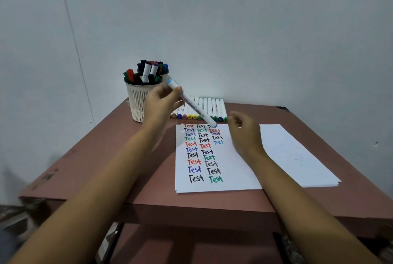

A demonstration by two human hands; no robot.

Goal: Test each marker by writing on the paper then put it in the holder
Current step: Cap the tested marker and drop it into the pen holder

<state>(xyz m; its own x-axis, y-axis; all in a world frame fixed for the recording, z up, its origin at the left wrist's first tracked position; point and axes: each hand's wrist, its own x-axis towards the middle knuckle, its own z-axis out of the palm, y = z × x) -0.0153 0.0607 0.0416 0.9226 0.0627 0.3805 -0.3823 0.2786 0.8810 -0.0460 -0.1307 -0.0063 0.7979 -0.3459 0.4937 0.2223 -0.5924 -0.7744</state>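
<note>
My left hand [162, 102] grips a white marker with a light blue cap [192, 104], held slanted above the table between the holder and the paper. The cream mesh holder [138, 102] stands at the back left with several markers in it. A second holder behind it is mostly hidden. The paper [223, 170] carries rows of the word "Test" in several colours. My right hand [244, 131] hovers over the paper's upper right with loosely curled fingers and holds nothing. A row of white markers [210, 108] lies along the table's back edge.
A stack of blank white sheets [297, 157] lies to the right of the written paper. The reddish-brown table [106, 157] stands against a pale wall [255, 29]. Its front edge drops off just below the paper.
</note>
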